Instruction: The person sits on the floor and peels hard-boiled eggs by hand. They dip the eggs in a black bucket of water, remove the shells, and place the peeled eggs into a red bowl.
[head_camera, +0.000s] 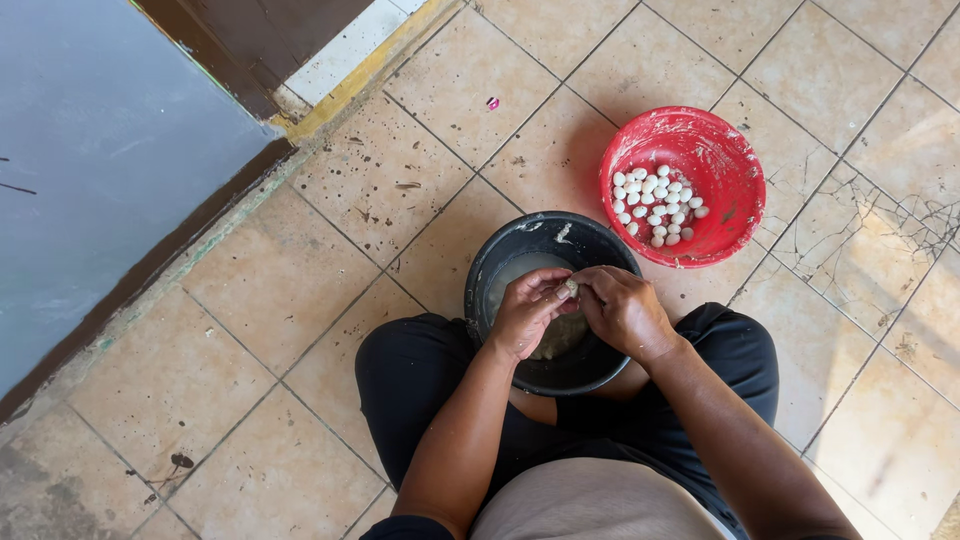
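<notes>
Pinching one small dough ball (571, 288) together, left hand (527, 312) and right hand (622, 309) hover over the black pot (500, 255); red bowl (735, 150) nearby

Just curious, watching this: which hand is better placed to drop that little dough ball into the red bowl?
Probably the right hand: it lies nearer the red bowl, on its side. Both hands pinch the dough ball; the left hand is farther.
</notes>
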